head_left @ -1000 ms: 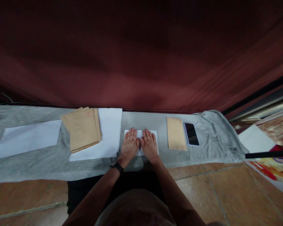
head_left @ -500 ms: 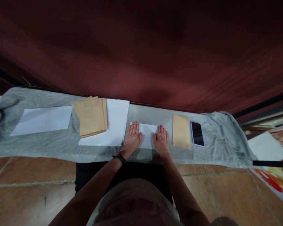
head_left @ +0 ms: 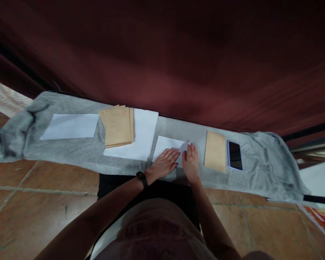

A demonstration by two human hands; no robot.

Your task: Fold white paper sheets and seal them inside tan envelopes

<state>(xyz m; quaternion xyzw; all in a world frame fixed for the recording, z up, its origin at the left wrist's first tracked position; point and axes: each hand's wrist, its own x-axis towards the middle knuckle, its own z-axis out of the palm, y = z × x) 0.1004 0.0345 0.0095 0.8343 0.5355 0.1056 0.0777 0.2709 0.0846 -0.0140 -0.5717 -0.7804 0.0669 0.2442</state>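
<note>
A small white sheet of paper (head_left: pixel 166 142), which looks folded, lies on the grey cloth in front of me. My left hand (head_left: pixel 164 164) rests across its near side, palm down and fingers stretched toward the upper right. At the sheet's right end is my right hand (head_left: pixel 190 162), its fingers straight and pointing away from me, touching that edge. Both hands partly cover the paper. Just right of my right hand lies a single brown envelope (head_left: pixel 215 151).
Left of my hands, several brown envelopes (head_left: pixel 117 126) lie stacked on white sheets (head_left: pixel 144 133). Another white sheet (head_left: pixel 72 126) is farther left. A phone (head_left: pixel 235 156) lies on the right of the grey cloth (head_left: pixel 265 162). Dark red fabric (head_left: pixel 162 79) rises behind.
My left hand has slid right from the sheet's left edge onto its middle, beside my right hand. The right hand has turned partly onto its side. The view has shifted slightly.
</note>
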